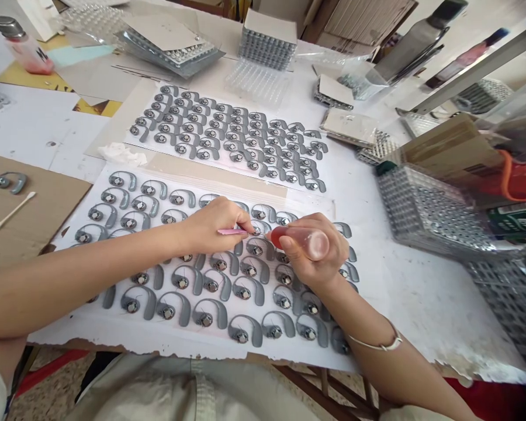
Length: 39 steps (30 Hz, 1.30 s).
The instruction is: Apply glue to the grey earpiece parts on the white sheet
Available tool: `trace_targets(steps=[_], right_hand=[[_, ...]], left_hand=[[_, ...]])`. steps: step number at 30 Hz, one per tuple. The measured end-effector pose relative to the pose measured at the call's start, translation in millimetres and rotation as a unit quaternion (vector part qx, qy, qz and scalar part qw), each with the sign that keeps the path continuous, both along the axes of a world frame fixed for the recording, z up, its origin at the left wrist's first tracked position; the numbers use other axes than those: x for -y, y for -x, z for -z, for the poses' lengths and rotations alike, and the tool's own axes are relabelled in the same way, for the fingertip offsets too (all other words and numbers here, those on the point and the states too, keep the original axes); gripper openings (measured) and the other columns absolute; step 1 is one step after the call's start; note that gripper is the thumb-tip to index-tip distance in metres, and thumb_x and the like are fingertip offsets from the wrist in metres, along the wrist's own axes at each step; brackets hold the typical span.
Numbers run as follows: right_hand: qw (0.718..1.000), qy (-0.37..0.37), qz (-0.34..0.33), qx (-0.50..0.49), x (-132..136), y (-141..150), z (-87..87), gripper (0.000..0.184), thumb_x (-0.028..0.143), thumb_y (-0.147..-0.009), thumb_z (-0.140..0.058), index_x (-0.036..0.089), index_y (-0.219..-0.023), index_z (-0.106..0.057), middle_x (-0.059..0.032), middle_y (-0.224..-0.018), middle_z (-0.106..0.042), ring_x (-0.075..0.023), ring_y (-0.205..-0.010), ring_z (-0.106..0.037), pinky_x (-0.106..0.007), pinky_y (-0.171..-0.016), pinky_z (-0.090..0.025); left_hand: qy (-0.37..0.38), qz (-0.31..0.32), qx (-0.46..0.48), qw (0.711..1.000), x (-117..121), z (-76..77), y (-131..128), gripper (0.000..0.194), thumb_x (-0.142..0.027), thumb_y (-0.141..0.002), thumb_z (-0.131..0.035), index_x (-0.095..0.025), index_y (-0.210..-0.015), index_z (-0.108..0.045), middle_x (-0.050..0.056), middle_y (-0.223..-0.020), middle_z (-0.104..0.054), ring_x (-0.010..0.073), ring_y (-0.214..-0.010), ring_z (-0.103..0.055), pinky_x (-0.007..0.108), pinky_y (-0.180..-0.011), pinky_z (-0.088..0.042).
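Bottle (301, 241) pointing leftward at an earpiece (257, 230)
Right hand (328, 257) is wrapping the bottle snugly — left hand (210, 225), nearer the earpiece, is pinching a pink stick (231, 232) between closed fingers.

A white-covered table (421, 304) with ragged front edges stands over a speckled floor (48, 403), a red bar (50, 369) and brown bars (328, 383) showing beneath; brown cardboard (362, 23) stands beyond, beside what is probably a pale wall (519, 17), blurred, in soft light
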State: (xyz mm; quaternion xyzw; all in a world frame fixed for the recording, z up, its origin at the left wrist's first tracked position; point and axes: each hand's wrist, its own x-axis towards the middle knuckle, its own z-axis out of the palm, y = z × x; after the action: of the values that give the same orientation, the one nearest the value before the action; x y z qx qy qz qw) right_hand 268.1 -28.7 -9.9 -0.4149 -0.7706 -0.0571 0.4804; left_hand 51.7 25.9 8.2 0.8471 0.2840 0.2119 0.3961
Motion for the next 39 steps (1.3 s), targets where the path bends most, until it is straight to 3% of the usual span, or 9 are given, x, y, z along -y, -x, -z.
trace_targets(steps=[7,23,39], right_hand=[[1.000,-0.007,-0.022,0.005,0.2,1.0,-0.6,0.007,0.024,-0.079,-0.067,0.021,-0.079,-0.061,-0.0007,-0.070,-0.065,-0.0132,-0.059,-0.058,-0.026,-0.047,-0.045],[0.999,0.032,-0.027,-0.030,0.7,-2.1,7.5,0.014,0.026,-0.077,-0.069,0.020,-0.086,-0.060,-0.0010,-0.072,-0.064,-0.0151,-0.062,-0.059,-0.029,-0.051,-0.048],[0.999,0.006,-0.043,-0.015,-0.2,1.5,3.5,0.015,0.026,-0.078,-0.068,0.020,-0.089,-0.059,-0.0017,-0.071,-0.064,-0.0156,-0.061,-0.058,-0.030,-0.048,-0.047]], left_hand=[[0.023,-0.006,-0.002,1.000,-0.2,-1.0,-0.8,0.017,-0.006,-0.073,-0.063,-0.014,-0.081,-0.075,0.002,-0.073,-0.073,0.0122,-0.060,-0.064,0.020,-0.056,-0.045],[0.027,-0.011,0.006,1.000,-2.4,3.3,0.3,0.015,-0.009,-0.074,-0.062,-0.016,-0.078,-0.074,0.000,-0.073,-0.073,0.0119,-0.061,-0.065,0.019,-0.056,-0.045],[0.033,-0.018,0.007,0.999,-1.3,1.6,0.0,0.015,-0.009,-0.074,-0.063,-0.015,-0.080,-0.075,0.001,-0.074,-0.074,0.0122,-0.063,-0.066,0.019,-0.056,-0.046]])
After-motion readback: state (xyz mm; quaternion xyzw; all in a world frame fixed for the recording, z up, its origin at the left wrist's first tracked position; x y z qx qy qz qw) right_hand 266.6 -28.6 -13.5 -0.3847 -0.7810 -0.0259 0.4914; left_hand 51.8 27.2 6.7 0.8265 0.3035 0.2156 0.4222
